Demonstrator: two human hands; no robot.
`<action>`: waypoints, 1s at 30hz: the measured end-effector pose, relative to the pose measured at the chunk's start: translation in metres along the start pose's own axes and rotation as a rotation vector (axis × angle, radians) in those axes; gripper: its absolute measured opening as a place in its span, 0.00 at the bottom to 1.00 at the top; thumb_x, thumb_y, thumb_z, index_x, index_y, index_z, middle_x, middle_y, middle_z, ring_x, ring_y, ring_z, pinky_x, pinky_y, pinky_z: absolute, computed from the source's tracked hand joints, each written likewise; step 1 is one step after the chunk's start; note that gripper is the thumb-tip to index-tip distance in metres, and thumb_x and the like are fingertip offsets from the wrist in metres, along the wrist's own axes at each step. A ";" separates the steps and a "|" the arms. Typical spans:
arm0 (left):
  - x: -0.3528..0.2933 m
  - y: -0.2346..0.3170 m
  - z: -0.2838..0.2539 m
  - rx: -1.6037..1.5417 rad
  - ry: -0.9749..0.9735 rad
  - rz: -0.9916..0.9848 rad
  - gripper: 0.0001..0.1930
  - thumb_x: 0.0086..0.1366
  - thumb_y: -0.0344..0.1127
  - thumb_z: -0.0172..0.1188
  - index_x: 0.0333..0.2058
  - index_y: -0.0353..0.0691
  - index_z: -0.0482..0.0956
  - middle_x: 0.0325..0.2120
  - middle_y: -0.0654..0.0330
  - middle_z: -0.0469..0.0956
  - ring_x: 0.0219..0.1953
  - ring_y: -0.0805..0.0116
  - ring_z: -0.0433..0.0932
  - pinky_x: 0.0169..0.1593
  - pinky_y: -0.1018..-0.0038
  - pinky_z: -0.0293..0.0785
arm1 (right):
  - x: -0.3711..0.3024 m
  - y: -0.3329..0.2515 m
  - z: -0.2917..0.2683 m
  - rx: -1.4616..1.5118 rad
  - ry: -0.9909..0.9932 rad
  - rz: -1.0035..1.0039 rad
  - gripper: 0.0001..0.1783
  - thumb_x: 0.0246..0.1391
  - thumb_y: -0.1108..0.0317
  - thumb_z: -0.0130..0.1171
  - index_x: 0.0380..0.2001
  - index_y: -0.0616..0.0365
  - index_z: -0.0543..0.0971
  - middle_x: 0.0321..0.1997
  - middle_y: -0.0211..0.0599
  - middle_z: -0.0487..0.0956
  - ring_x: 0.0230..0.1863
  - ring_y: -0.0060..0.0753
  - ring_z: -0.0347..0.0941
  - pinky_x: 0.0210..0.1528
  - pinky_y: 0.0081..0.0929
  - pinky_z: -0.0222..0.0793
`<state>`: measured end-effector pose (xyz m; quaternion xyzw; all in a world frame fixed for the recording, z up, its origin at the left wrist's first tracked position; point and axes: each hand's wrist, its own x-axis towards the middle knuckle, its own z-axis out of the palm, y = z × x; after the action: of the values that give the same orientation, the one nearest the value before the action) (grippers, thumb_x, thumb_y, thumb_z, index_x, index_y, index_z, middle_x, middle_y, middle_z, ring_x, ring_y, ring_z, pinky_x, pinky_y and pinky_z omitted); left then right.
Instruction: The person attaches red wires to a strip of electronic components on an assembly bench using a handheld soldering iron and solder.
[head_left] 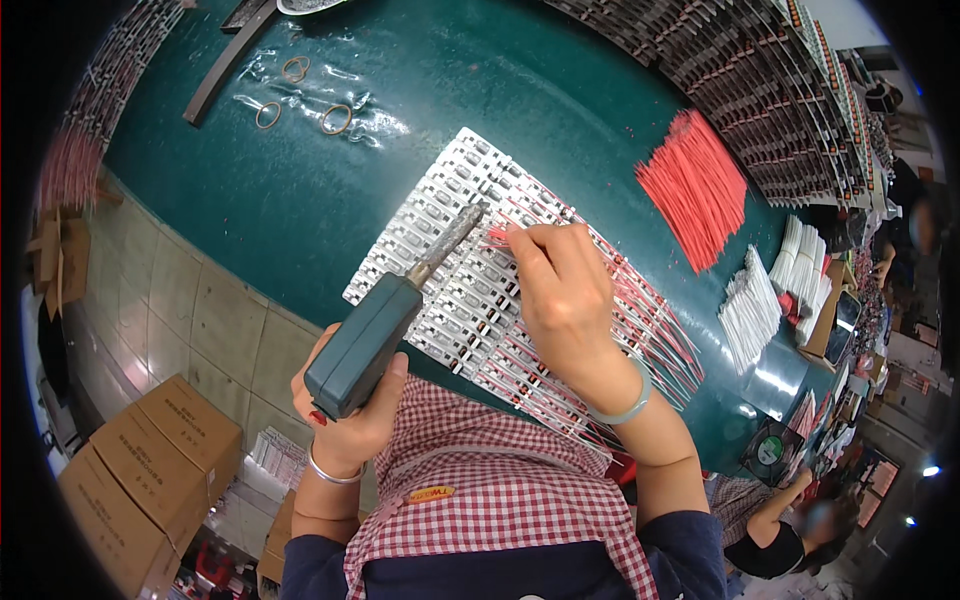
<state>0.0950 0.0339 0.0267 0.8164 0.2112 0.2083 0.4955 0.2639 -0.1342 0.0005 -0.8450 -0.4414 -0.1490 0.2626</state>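
My left hand (362, 418) is wrapped round a dark green soldering gun (365, 340), whose metal barrel slants up and right. Its tip reaches a panel of small white parts (400, 240) set in rows on the table. Close to that tip, my right hand (565, 290) pinches red wires (497, 237) between thumb and fingers; how many is hidden. Red and white wires (650, 335) trail off the panel's right side, partly beneath my right wrist.
On the green table (540, 85) lie a red wire bundle (693, 190), white wire bundles (750, 310), rubber bands (336, 120) and a dark bar (225, 75). Stacked panels (760, 90) rise at the far right. Cardboard boxes (165, 450) stand lower left; another person (775, 530) sits lower right.
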 end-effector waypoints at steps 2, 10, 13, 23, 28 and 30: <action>0.002 0.002 0.000 -0.003 -0.013 -0.004 0.12 0.50 0.21 0.70 0.35 0.27 0.83 0.32 0.50 0.84 0.33 0.61 0.83 0.38 0.73 0.79 | -0.001 -0.002 0.002 0.021 -0.018 0.012 0.18 0.41 0.80 0.60 0.40 0.72 0.80 0.36 0.43 0.76 0.36 0.40 0.72 0.33 0.32 0.71; 0.003 0.003 -0.002 -0.024 -0.078 -0.034 0.12 0.51 0.20 0.69 0.36 0.27 0.82 0.34 0.51 0.82 0.31 0.63 0.82 0.36 0.74 0.77 | -0.001 -0.003 0.004 0.003 -0.034 0.015 0.16 0.43 0.79 0.61 0.39 0.71 0.80 0.36 0.42 0.75 0.37 0.40 0.72 0.32 0.31 0.71; 0.003 0.003 -0.002 -0.002 -0.084 -0.005 0.12 0.51 0.20 0.69 0.36 0.28 0.82 0.33 0.51 0.82 0.31 0.64 0.81 0.35 0.75 0.76 | -0.001 -0.005 0.005 -0.003 -0.048 0.023 0.16 0.43 0.79 0.61 0.40 0.71 0.80 0.36 0.42 0.75 0.37 0.40 0.72 0.32 0.31 0.71; 0.003 0.002 -0.002 0.024 -0.090 -0.006 0.10 0.51 0.21 0.69 0.34 0.29 0.82 0.30 0.55 0.80 0.27 0.68 0.79 0.32 0.76 0.74 | 0.000 -0.007 0.005 -0.024 -0.063 0.030 0.16 0.42 0.80 0.60 0.39 0.70 0.80 0.36 0.41 0.75 0.38 0.39 0.72 0.31 0.30 0.72; 0.000 0.001 -0.005 0.019 -0.084 -0.005 0.11 0.52 0.22 0.69 0.35 0.29 0.82 0.31 0.55 0.81 0.28 0.68 0.80 0.32 0.76 0.75 | 0.001 -0.007 0.004 -0.027 -0.059 0.028 0.16 0.42 0.79 0.61 0.39 0.69 0.80 0.36 0.41 0.75 0.38 0.39 0.72 0.31 0.31 0.72; -0.005 -0.004 -0.003 -0.070 0.020 -0.021 0.13 0.53 0.23 0.70 0.38 0.28 0.83 0.32 0.53 0.83 0.31 0.67 0.82 0.35 0.75 0.77 | 0.001 -0.007 0.004 -0.030 -0.057 0.025 0.16 0.42 0.79 0.61 0.39 0.70 0.80 0.36 0.41 0.75 0.38 0.39 0.72 0.31 0.30 0.72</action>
<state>0.0881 0.0353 0.0236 0.7942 0.2171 0.2186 0.5237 0.2588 -0.1274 0.0000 -0.8581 -0.4358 -0.1283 0.2394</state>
